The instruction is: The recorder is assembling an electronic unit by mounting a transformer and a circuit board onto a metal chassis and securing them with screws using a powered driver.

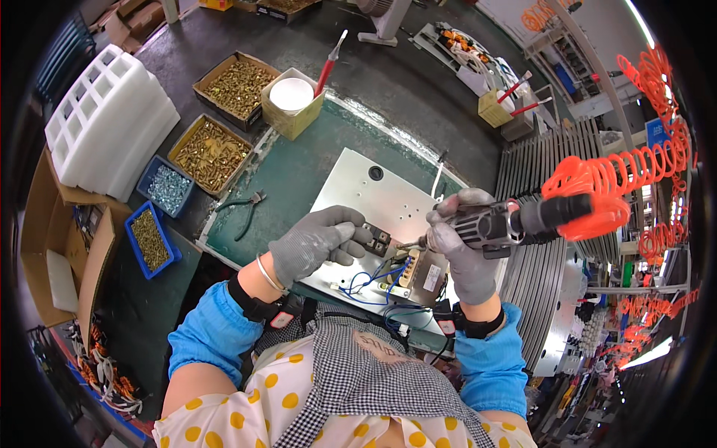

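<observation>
Driver (pixel 485 226) in right fingers (pixel 447 237) nears, perhaps touches, black block (pixel 379 240).

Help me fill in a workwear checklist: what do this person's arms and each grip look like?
The left grip and right grip are both in grey gloves. The left also wears a silver bangle. Behind each glove is a black strap with a small red-and-white unit. Puffy light-blue oversleeves come next, then, higher up, white sleeves with yellow dots.
</observation>
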{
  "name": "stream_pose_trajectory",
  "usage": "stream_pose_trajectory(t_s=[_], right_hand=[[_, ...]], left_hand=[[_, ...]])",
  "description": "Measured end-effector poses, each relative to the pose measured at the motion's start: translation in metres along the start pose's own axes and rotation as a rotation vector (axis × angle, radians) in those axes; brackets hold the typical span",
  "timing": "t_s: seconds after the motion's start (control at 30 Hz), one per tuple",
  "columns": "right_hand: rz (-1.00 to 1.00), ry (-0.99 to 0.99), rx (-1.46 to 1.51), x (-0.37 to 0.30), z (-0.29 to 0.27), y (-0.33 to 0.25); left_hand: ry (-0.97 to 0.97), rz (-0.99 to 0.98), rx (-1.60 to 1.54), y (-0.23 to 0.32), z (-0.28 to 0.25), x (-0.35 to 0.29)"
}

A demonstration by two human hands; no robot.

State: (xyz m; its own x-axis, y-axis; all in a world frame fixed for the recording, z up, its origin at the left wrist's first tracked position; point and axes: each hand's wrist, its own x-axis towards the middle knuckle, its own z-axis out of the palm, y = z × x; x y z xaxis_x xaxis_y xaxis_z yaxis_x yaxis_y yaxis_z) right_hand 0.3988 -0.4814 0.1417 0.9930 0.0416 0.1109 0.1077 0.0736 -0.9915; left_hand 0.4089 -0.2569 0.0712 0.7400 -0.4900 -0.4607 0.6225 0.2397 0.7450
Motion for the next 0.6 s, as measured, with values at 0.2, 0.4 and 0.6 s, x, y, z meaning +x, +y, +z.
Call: stream_pose_trajectory(t_s=[0.2,0.4,0.6], right_hand=[[-0.043,0.041,0.100,-0.002,-0.003,-0.018],[-0.311,-0.001,0.338,-0.018,-0.013,-0.070],[-0.367,0.059,0.363,-0.044,-0.014,-0.066]], left_hand=[[0.015,-0.020,0.268,0.011,0.011,-0.006],[-0.064,0.469,0.705,-0.003,0.031,-0.010],[-0.135,0.521,0.836,-0.010,0.039,-0.012]])
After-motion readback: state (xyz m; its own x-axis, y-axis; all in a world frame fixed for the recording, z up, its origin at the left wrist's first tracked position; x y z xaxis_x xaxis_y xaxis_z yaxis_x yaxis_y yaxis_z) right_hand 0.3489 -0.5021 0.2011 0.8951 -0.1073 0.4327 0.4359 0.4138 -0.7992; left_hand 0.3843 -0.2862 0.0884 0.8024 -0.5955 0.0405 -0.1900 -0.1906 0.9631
